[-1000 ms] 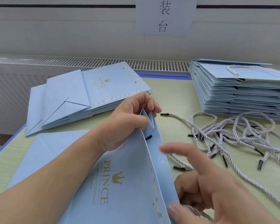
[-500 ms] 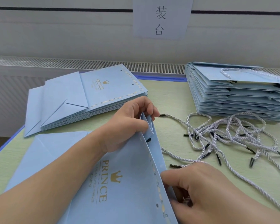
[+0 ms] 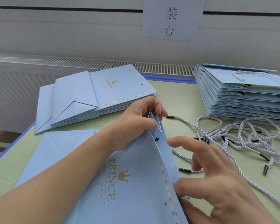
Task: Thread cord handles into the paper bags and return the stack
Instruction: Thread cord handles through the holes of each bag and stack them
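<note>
Head view: left hand (image 3: 132, 125) pinches paper bag (image 3: 128, 183) top edge on table (image 3: 176, 97); right hand (image 3: 217, 180) fingers spread, thumb maybe touching rim. Bag's light, creases easily; hold near holes.

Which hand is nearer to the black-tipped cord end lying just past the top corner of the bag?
Left. The left hand grips the bag corner, fingertips almost beside the cord end. The right hand is lower, toward the viewer.

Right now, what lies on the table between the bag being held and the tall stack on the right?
Head view: a tangle of loose cords on the table.
</note>
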Available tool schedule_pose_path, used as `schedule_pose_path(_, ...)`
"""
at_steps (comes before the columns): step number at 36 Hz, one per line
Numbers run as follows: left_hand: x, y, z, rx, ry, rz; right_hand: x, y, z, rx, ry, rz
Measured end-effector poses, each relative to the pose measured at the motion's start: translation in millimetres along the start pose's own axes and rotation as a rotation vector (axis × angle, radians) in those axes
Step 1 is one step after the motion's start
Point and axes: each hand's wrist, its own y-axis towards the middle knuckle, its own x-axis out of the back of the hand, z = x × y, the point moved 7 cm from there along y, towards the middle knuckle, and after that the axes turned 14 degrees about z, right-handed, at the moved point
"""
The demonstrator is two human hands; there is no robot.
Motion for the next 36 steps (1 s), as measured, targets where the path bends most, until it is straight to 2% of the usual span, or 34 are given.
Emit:
schedule_pose_path(4, 1, 0, 1, 0.006, -0.029, -0.005, 6, -2, 8, 0.047, -0.038, -0.059)
schedule_pose_path(10, -1, 1, 2, 0.008, -0.08, -0.002, 1, 1, -1, 0.119, 0.194, 0.07)
schedule_pose_path(15, -1, 1, 3, 0.019, -0.083, 0.004, 5, 0, 7, 0.188, 0.025, 0.002)
schedule_pose_path(18, 0, 1, 3, 0.017, -0.086, -0.002, 2, 4, 3, 0.226, 0.074, 0.165)
schedule_pose_path(20, 1, 1, 3, 0.012, -0.093, -0.007, 1, 4, -5, 0.215, 0.197, 0.313)
schedule_pose_path(22, 2, 1, 4, 0.011, -0.104, -0.01, 8, 4, -13, 0.178, 0.228, 0.365)
schedule_pose_path(28, 4, 0, 3, 0.002, -0.094, -0.021, 30, 2, -37, 0.132, 0.26, 0.319)
schedule_pose_path(31, 3, 0, 3, 0.016, -0.047, -0.016, 28, -1, -56, 0.084, 0.193, 0.311)
schedule_pose_path(36, -1, -2, 3, 0.045, 0.166, -0.028, 20, -1, -73, 0.005, 0.079, 0.377)
